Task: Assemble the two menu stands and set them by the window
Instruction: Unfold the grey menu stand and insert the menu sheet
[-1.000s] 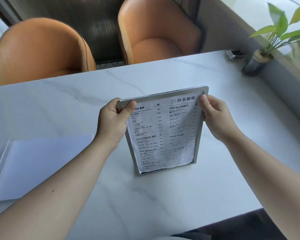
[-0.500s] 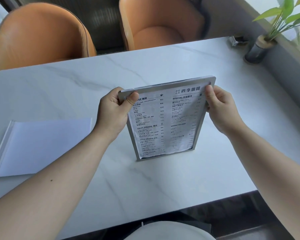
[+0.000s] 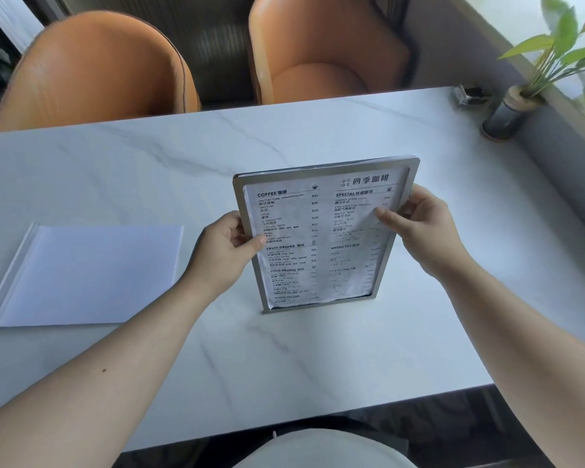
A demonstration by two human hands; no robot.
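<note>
A silver-framed menu stand (image 3: 321, 238) stands upright at the middle of the white marble table (image 3: 284, 366), with a printed menu sheet inside it. My left hand (image 3: 225, 251) grips the frame's left edge halfway down, thumb on the sheet. My right hand (image 3: 419, 228) holds the right edge, thumb pressed on the sheet's front. To the left lies the second stand (image 3: 81, 275), flat on the table, white face up with a grey strip along its left side.
Two orange armchairs (image 3: 92, 72) (image 3: 325, 49) stand at the table's far side. A potted green plant (image 3: 507, 113) and a small dark object (image 3: 470, 94) sit at the far right corner by the window ledge (image 3: 561, 157).
Both hands have slid down from the frame's top corners to its sides. The view shifted; the stand stays upright on the same spot.
</note>
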